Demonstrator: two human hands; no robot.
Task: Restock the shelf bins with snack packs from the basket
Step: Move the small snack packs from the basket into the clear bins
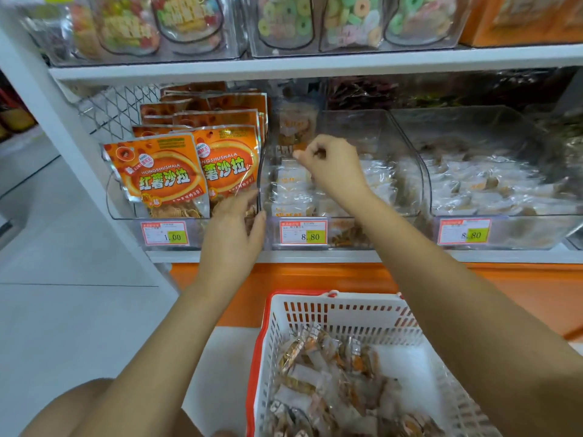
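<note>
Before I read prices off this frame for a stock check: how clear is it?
Head view: bright, even light; glare on wrappers in the right bin; wide-angle bend bows the upper shelf edge; top-shelf sweets blurred; middle price tag reads 8.80, right price tag partly smeared.

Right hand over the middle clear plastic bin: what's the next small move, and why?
Probably lower the right hand to the white slotted basket with the red rim and take more small clear-wrapped snack packs. Its fingers are curled above the middle clear plastic bin with no pack showing in them, and the basket holds plenty.
</note>
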